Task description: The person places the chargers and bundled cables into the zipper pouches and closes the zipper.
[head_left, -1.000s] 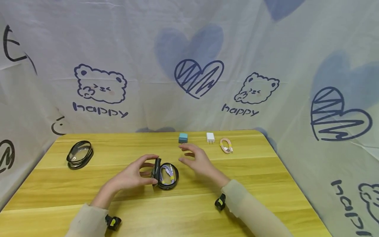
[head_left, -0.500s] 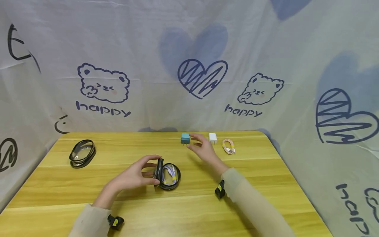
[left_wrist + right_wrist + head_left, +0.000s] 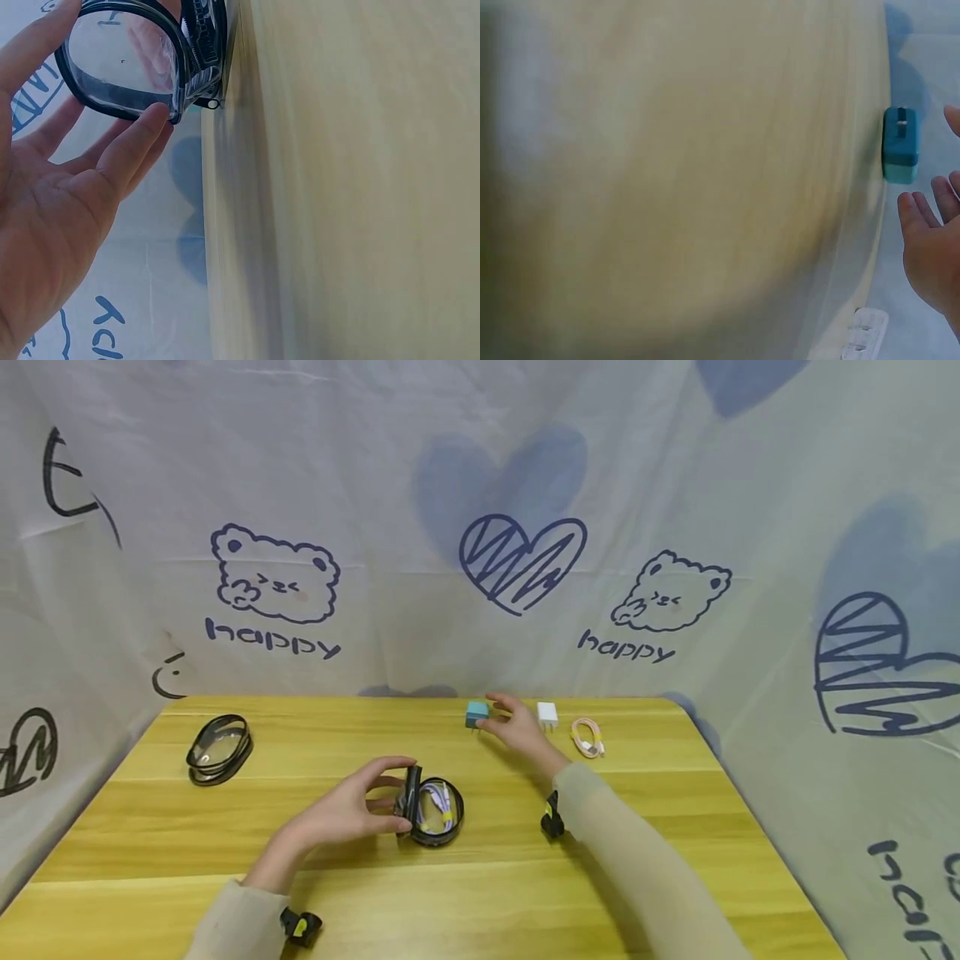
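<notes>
My left hand (image 3: 348, 806) holds up the clear lid (image 3: 411, 802) of a small round black-edged zip case (image 3: 459, 822), its thumb and fingers on the lid's rim. A coiled purple charging cable (image 3: 435, 802) with a yellow tie lies inside. In the left wrist view the fingers and thumb grip the rim of the transparent lid (image 3: 124, 52). My right hand (image 3: 521, 735) is beside a teal charger plug (image 3: 476, 714) at the table's back. Its fingers are spread, and in the right wrist view they stand apart from the teal charger plug (image 3: 900, 146).
A white charger plug (image 3: 547, 715) and a coiled pink cable (image 3: 575, 733) lie right of the right hand. Another clear round black-edged case (image 3: 220, 752) lies at the back left of the wooden table (image 3: 360, 902). A printed curtain (image 3: 405, 635) hangs behind.
My right hand has moved forward from near the round case to the teal charger plug. The left hand keeps holding the lid up. The head view has shifted slightly left.
</notes>
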A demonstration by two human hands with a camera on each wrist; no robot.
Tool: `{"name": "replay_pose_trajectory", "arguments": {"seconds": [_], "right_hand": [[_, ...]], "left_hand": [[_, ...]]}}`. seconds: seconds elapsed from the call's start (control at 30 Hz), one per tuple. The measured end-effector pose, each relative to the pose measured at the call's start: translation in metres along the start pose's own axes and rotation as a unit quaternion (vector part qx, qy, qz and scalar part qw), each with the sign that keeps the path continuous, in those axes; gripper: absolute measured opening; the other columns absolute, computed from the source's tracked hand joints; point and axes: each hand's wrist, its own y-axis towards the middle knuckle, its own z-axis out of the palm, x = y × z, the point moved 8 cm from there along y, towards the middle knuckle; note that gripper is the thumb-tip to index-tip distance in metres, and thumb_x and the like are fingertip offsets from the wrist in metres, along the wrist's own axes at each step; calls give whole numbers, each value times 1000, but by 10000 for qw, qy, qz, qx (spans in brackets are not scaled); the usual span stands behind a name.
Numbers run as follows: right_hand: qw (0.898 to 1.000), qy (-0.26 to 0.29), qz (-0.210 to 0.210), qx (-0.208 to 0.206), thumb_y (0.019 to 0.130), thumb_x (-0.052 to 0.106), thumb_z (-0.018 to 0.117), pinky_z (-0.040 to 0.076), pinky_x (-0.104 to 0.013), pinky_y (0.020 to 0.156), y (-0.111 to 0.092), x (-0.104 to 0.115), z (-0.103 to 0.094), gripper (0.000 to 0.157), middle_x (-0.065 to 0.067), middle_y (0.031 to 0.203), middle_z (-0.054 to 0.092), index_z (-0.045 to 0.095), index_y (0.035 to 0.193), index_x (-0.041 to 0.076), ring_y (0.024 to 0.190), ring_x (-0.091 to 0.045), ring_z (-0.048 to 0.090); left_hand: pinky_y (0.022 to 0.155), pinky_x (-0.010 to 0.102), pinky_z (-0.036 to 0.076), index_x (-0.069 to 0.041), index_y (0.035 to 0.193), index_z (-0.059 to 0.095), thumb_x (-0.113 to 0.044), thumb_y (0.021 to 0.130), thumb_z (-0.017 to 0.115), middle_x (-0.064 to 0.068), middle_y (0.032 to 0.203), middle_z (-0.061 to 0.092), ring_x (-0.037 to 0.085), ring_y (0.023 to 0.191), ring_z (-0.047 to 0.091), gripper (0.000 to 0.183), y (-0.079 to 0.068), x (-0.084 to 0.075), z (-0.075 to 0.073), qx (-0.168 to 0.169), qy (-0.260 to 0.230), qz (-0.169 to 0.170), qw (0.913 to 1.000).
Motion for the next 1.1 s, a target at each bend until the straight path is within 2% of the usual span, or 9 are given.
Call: {"name": "replay_pose_trajectory", "arguments": {"seconds": [0.23,0.47,0.67,0.87,1.1], "right_hand": [[9997,-35,172,191,97,17,76,43,-51,116,10,-10,2,67,-19,157,47,47,156,6,143,-40,46],[9993,0,160,346,98,13,73,41,-49,118,13,-14,4,66,-22,157,46,43,156,2,143,-40,46],[9991,-78,85,420,101,11,69,44,-49,116,12,-14,6,62,-23,155,48,44,156,-1,141,-40,48],[9989,-232,100,399,102,11,68,48,-47,112,10,-13,8,53,-23,146,56,50,150,-3,135,-38,54],[9980,-572,150,231,100,16,72,52,-45,108,10,-11,9,52,-19,143,59,55,148,1,129,-34,59]], "left_hand": [[114,51,44,-18,159,37,-16,87,87,15,164,33,45,145,41,87,1,1,1,-9,-14,-37,10000],[113,51,45,-19,160,36,-16,88,85,14,165,32,46,146,39,86,3,2,3,48,-97,-88,9999],[114,52,44,-21,159,37,-15,88,85,13,166,31,46,146,39,86,3,2,4,31,-86,-132,9999],[114,52,44,-19,159,37,-13,88,85,13,166,31,45,146,39,87,3,2,4,32,-73,-109,9999],[114,53,44,-19,160,36,-14,88,86,14,166,30,45,146,38,88,3,2,4,34,-121,-163,9998]]}}
